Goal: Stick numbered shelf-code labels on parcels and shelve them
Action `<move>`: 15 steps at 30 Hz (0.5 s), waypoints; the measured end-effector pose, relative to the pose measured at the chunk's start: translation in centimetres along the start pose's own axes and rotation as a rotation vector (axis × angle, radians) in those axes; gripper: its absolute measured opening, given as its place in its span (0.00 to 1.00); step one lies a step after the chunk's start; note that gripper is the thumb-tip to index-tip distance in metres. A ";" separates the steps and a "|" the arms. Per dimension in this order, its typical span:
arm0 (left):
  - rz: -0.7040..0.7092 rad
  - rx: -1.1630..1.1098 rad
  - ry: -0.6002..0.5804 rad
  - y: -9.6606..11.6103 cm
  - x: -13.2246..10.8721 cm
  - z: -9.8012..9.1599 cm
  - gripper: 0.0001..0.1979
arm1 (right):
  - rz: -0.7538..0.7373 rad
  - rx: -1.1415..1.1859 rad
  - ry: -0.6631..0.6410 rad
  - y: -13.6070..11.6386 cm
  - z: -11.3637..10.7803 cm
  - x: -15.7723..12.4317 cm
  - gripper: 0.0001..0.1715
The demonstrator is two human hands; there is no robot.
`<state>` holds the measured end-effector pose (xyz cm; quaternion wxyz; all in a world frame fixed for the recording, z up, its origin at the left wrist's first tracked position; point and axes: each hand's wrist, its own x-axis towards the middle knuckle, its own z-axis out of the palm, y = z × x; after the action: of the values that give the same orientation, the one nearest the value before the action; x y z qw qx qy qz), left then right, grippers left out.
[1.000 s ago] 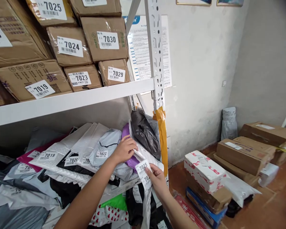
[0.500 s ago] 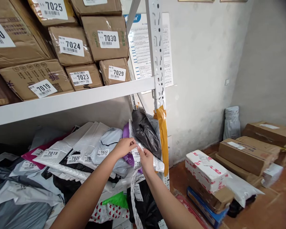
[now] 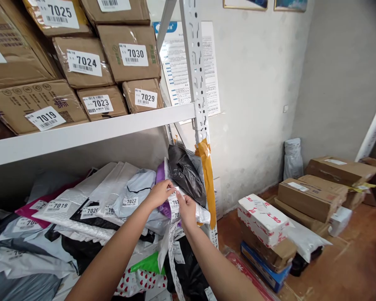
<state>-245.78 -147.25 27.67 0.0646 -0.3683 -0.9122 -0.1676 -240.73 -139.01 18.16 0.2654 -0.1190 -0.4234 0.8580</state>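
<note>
Both of my hands meet at a white numbered label (image 3: 174,204) over a white plastic mail bag (image 3: 200,214) on the lower shelf. My left hand (image 3: 159,193) pinches the label's upper edge. My right hand (image 3: 185,208) presses its fingers on the label's right side. A long strip of label backing (image 3: 171,259) hangs down from it. A purple bag (image 3: 161,175) and a black bag (image 3: 184,173) lie just behind the label. Left of them lie grey and white bags tagged 7022 (image 3: 130,201), 7020 and 7019.
Cardboard boxes numbered 7019 to 7030 (image 3: 133,54) fill the upper shelf (image 3: 90,130). A white slotted upright (image 3: 196,83) with yellow tape stands just right of my hands. On the floor to the right lie a red-and-white taped box (image 3: 263,219) and brown cartons (image 3: 313,198).
My right hand rose with the label strip from below the shelf edge up to the white bag. My left hand came over to pinch the label. The view shifted slightly.
</note>
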 end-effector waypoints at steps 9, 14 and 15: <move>-0.065 0.250 0.117 0.0 -1.0 1.7 0.06 | 0.097 -0.020 -0.081 -0.7 -1.9 -2.3 0.30; -0.159 0.333 0.170 0.6 -1.3 1.6 0.19 | 0.069 -0.044 -0.015 0.0 -4.0 -4.9 0.34; -0.159 0.354 0.220 1.0 -1.2 1.2 0.23 | 0.054 -0.060 -0.052 -0.3 -4.5 -5.2 0.32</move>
<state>-244.26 -146.94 26.57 0.2140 -0.2574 -0.9410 -0.0488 -234.36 -138.81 15.51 0.2274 -0.1160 -0.4525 0.8545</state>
